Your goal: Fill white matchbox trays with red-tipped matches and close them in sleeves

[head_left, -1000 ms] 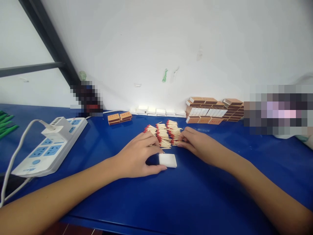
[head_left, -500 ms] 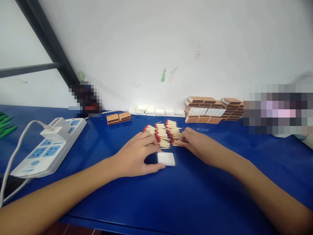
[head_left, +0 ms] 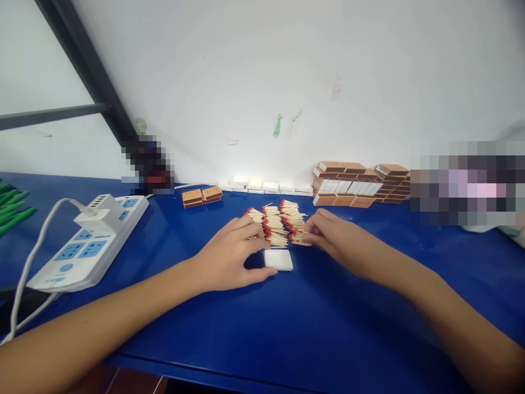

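A small white matchbox tray (head_left: pixel 278 260) lies on the blue table in front of the match piles. My left hand (head_left: pixel 232 256) grips its left end, thumb at the near edge and fingers at the far side. Behind the tray, red-tipped matches (head_left: pixel 274 226) are spread in three rows. My right hand (head_left: pixel 334 236) is at the right row, thumb and forefinger closed on the pale ends of some matches (head_left: pixel 298 236); how many is hidden. The left fingers cover part of the left row.
White trays (head_left: pixel 270 187) line the wall. Stacked matchboxes (head_left: pixel 348 186) stand at the back right, and a few more matchboxes (head_left: pixel 202 196) lie at back left. A white power strip (head_left: pixel 90 246) with a plugged-in cable occupies the left; green sticks (head_left: pixel 14 210) lie beyond it.
The view has shifted slightly. My right fingers have moved a little at the right row, where the near matches look more fanned out. My left hand stays on the tray.
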Demonstrator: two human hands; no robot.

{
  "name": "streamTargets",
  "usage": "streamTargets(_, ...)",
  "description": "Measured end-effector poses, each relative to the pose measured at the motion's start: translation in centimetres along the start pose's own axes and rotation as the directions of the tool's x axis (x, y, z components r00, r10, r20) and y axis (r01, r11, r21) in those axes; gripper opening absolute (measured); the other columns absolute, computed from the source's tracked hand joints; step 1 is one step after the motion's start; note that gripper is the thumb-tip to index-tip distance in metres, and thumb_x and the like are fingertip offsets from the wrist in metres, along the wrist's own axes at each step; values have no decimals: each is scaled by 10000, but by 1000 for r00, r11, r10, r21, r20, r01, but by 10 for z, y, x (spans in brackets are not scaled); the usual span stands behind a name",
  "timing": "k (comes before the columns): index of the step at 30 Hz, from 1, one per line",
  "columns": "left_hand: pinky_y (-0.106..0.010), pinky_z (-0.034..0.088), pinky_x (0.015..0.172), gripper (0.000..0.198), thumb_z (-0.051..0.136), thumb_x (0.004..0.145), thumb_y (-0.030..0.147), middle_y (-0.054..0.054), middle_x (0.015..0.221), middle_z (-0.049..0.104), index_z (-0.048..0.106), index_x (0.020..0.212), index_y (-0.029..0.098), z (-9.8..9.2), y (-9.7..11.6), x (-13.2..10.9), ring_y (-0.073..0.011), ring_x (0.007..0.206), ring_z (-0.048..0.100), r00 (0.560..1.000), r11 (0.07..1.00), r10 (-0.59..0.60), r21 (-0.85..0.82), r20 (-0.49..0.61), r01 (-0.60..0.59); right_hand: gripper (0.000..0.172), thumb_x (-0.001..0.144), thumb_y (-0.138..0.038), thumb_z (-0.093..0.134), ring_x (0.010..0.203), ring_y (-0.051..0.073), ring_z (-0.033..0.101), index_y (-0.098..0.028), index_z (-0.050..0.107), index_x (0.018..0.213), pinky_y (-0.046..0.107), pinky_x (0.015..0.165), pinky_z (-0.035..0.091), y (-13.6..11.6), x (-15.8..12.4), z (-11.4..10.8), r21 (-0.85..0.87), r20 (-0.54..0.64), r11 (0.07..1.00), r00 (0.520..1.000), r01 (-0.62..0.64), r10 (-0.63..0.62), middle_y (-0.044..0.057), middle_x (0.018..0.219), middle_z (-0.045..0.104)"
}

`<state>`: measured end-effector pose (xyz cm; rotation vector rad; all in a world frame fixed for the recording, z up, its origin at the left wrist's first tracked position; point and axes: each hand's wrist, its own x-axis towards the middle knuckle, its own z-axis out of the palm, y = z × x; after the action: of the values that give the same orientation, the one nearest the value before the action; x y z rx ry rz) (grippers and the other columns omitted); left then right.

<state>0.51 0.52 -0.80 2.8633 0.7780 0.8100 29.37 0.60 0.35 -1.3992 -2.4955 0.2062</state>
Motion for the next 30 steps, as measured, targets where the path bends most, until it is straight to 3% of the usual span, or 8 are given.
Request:
streamTargets(7, -406, 494, 916, 337, 756, 900, 479, -70, 985, 684, 749, 1038, 172, 1, 1, -1, -224, 945, 605, 1000, 1000, -22, 3, 7, 22, 153, 1064, -299, 523, 753, 184, 622, -209, 566, 948, 300, 642, 432, -51, 0, 2, 65, 98, 998, 995, 3, -9, 59, 990, 629)
streamTargets(10, -400, 492, 884, 350, 734, 914, 505, -69, 963, 677, 747, 1016, 171, 2, 1, -1, -215, 906, 596, 1000, 1000, -24, -2, 7, 24, 119, 1046, -288, 571, 751, 184, 631, -204, 592, 965, 299, 621, 425, -60, 1, 7, 55, 143, 998, 990, -4, -4, 66, 1028, 648)
streamTargets(13, -397, 491, 886, 349, 740, 911, 507, -64, 963, 674, 748, 1021, 175, 1, 1, 0, -209, 898, 593, 1000, 1000, -25, -11, 7, 25, 96, 1036, -297, 594, 797, 188, 638, -204, 611, 1022, 304, 661, 446, -54, 0, 4, 90, 140, 996, 990, -2, -11, 65, 1050, 651)
streamTargets(19, -396, 486, 903, 345, 760, 900, 488, -66, 963, 681, 753, 1035, 171, 0, 1, 0, -222, 943, 595, 1000, 1000, -8, -8, 4, 9, 191, 1054, -361, 548, 840, 184, 602, -231, 647, 955, 313, 737, 452, -31, -2, -8, 190, 98, 980, 993, 52, -71, 32, 951, 641)
streamTargets(26, -396, 481, 865, 364, 729, 920, 508, -76, 980, 684, 750, 1055, 171, 1, 2, 0, -233, 952, 587, 1000, 1000, 1, 15, 15, -1, 185, 1027, -359, 561, 762, 176, 570, -234, 630, 909, 310, 662, 418, -36, -5, -6, 252, 191, 968, 979, 14, -64, 27, 879, 665)
streamTargets(30, -401, 488, 884, 348, 732, 920, 497, -79, 978, 686, 751, 1040, 171, 1, 2, 1, -233, 950, 591, 1000, 1000, -1, 12, 21, 0, 191, 1030, -295, 540, 769, 171, 567, -220, 585, 860, 304, 675, 404, -38, -4, 1, 249, 158, 968, 984, 40, -81, 30, 883, 668)
